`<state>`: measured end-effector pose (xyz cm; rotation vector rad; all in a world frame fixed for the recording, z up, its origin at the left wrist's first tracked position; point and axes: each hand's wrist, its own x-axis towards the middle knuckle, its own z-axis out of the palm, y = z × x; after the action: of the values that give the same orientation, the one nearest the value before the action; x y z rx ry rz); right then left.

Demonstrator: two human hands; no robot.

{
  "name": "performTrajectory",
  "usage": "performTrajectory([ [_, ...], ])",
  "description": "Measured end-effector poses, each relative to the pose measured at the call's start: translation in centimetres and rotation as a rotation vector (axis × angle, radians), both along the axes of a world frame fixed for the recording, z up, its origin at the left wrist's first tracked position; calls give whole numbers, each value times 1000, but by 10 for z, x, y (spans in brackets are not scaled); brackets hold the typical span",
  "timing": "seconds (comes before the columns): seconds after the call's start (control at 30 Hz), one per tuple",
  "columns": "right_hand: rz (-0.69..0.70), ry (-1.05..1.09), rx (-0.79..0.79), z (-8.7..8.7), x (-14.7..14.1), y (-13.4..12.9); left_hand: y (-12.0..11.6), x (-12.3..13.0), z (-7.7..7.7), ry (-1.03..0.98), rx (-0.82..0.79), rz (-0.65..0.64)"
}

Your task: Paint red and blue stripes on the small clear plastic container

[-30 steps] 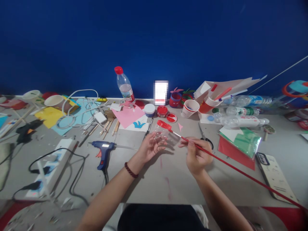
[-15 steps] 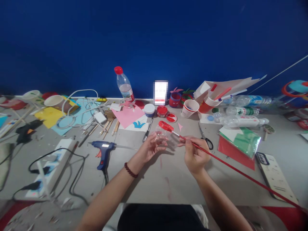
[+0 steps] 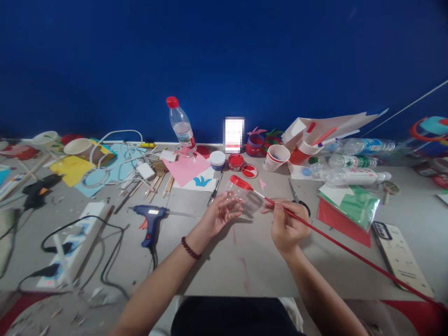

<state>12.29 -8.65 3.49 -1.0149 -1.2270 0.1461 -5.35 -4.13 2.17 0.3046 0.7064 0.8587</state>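
Note:
A clear plastic piece, looking like a cut bottle base (image 3: 235,198), is held in the curled fingers of my left hand (image 3: 222,214). Red paint covers part of its upper edge. My right hand (image 3: 289,224) pinches a long red-handled paintbrush (image 3: 269,200), whose red bristles meet that edge. Where bristles end and painted edge begins is hard to tell. Just beyond stand an open jar of red paint (image 3: 235,162) and its red-smeared lid (image 3: 249,171). A small pink paper scrap (image 3: 262,185) lies above my right hand.
Scissors (image 3: 303,206) lie partly behind my right hand. A blue glue gun (image 3: 150,221) and a power strip (image 3: 75,242) with cables are at left. Paper cups (image 3: 276,158), plastic bottles (image 3: 353,176) and a phone (image 3: 402,256) are at right. A red-capped bottle (image 3: 182,126) stands behind.
My right hand and the paintbrush have shifted slightly right and down. The red-painted edge in my left hand appears tilted a little differently; my left hand stays almost in place.

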Motion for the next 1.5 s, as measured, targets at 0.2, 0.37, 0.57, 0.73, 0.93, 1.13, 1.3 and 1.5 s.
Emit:
performTrajectory([
  [0.2,100,49,-28,-6,-3,-2,-3,3,-4,24,74,-19],
  [0.37,86,42,-69,-8,-3,-2,-4,2,-5,19,92,-16],
  [0.57,64,9,-98,-8,-1,-2,-2,0,-2,-3,75,2],
  [0.73,8,-7,-94,-3,-1,-2,0,-1,1,-27,37,8],
  [0.93,-37,17,-66,-2,-1,-1,2,0,5,-53,23,30],
  [1.13,1,55,-38,1,-2,-1,4,4,0,-56,0,170],
  [1.3,38,70,-54,0,-1,-3,5,3,-4,-58,72,216],
  [1.5,49,113,-72,6,-3,-3,4,2,-2,-79,59,181],
])
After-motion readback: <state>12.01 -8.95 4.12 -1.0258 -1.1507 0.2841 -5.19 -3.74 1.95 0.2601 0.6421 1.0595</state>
